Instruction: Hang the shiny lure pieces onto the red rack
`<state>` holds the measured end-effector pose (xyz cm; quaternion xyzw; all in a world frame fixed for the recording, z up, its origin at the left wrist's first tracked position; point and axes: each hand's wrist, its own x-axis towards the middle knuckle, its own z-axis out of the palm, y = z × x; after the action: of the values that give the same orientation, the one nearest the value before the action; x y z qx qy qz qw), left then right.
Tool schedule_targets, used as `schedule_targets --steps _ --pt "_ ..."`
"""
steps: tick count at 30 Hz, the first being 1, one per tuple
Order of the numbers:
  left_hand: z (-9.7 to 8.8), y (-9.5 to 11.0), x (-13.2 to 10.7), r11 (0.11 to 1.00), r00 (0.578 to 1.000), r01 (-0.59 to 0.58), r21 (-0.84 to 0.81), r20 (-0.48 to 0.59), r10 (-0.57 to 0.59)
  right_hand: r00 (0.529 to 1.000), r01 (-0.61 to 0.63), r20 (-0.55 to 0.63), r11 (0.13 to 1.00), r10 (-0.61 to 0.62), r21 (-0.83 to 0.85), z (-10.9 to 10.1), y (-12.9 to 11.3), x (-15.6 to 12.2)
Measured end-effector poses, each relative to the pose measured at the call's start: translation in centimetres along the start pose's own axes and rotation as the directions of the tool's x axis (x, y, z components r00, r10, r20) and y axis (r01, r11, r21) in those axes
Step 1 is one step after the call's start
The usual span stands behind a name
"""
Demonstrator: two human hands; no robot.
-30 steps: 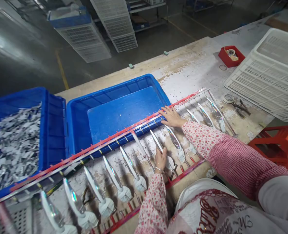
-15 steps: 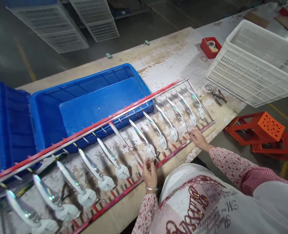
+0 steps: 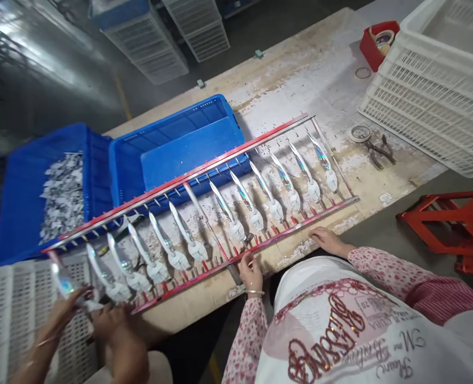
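A long red-and-silver metal rack (image 3: 196, 198) lies slantwise across the table, holding a row of shiny lure-shaped pieces (image 3: 262, 185) with white wrapped lower ends. My left hand (image 3: 251, 272) is at the rack's near bar with its fingers curled in; what they hold, if anything, is hidden. Just above it, a small dark metal clip (image 3: 247, 240) sits by the lower end of one piece. My right hand (image 3: 327, 239) rests farther right on the table's near edge, fingers stretched out, apart from the rack and holding nothing.
Another person's hands (image 3: 108, 325) are at the rack's left end. Behind the rack stand a blue tub (image 3: 172, 160) and a blue bin (image 3: 96, 176) with grey-white pieces. Pliers (image 3: 380, 152), a tape roll (image 3: 360, 133), a white crate (image 3: 416, 101) and an orange stool (image 3: 452, 224) are to the right.
The view has swung left, bringing another person's hands and the rack's left end into sight. My left hand has drawn slightly back from the clip; my right hand stays near the table edge.
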<state>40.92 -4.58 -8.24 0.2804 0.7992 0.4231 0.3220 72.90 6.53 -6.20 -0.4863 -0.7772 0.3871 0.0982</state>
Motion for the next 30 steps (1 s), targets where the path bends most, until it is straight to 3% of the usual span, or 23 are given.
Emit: schedule_targets --steps 3,6,9,16,20,22,25,27,30 --pt "3.2 0.1 -1.7 0.968 0.985 0.173 -0.18 0.023 -0.172 0.995 -0.02 0.095 1.0 0.018 0.018 -1.4 1.8 -1.3" --pt "6.3 0.4 -2.1 0.953 0.976 0.21 -0.218 -0.01 -0.217 0.987 -0.004 0.161 1.0 0.002 0.014 -3.0 2.8 -2.3" --pt "7.8 1.1 -2.0 0.952 0.977 0.2 -0.234 -0.031 -0.213 0.976 -0.018 0.215 1.0 0.014 0.015 -4.3 3.3 -2.9" --pt "5.7 2.5 -3.3 0.985 0.997 0.079 -0.156 0.01 -0.079 0.978 -0.076 0.197 0.997 0.069 0.028 -4.2 2.8 -2.7" --pt "4.9 2.8 -2.5 0.999 0.999 0.028 -0.033 -0.022 -0.029 0.985 0.025 0.17 1.0 -0.027 0.014 -3.1 -0.5 0.0" --pt "4.6 3.5 -1.4 0.985 0.992 -0.129 0.119 0.02 0.127 0.977 0.118 0.178 0.993 -0.119 0.017 -2.4 -2.8 1.9" --pt "4.2 4.6 0.9 0.79 0.895 -0.439 0.428 0.282 0.344 0.95 0.223 0.22 0.975 -0.223 0.024 -0.7 -6.2 4.4" --pt "4.0 5.1 2.4 0.634 0.84 -0.533 0.56 0.438 0.32 0.922 0.264 0.29 0.964 -0.258 0.017 0.7 -7.9 5.2" --pt "3.9 5.4 4.2 0.489 0.798 -0.597 0.636 0.532 0.282 0.887 0.273 0.392 0.962 -0.244 -0.021 2.7 -9.4 5.1"
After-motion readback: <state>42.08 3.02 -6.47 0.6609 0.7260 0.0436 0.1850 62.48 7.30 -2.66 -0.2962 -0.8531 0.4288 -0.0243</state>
